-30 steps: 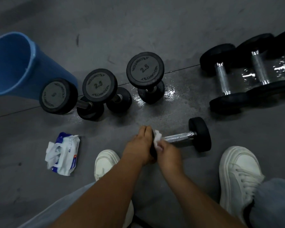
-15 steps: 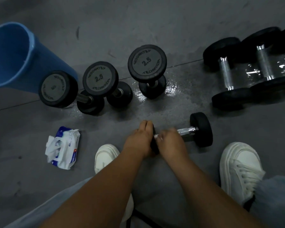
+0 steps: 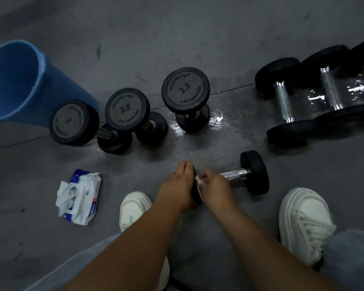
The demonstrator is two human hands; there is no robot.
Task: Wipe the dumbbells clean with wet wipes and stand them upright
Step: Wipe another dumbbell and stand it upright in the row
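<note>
Left hand: the left hand (image 3: 178,185) was clamped over the near head of the lying dumbbell (image 3: 253,172), steadying it on the floor (image 3: 219,38).
Right hand: the right hand (image 3: 215,184) pinched a wet wipe (image 3: 198,181) against that head's inner face, beside the chrome handle.
Doing it well: likely best to keep the near head pinned while working the wipe around the rim, then along the handle.
Wipe pack: the wipe pack (image 3: 79,196) lay open, a sheet bunched out of it.
Standing dumbbells: three standing dumbbells (image 3: 185,97) were upright.
Waiting dumbbells: waiting dumbbells (image 3: 303,101) lay far right.
Bucket: the blue bucket (image 3: 13,80) showed nothing inside.
</note>
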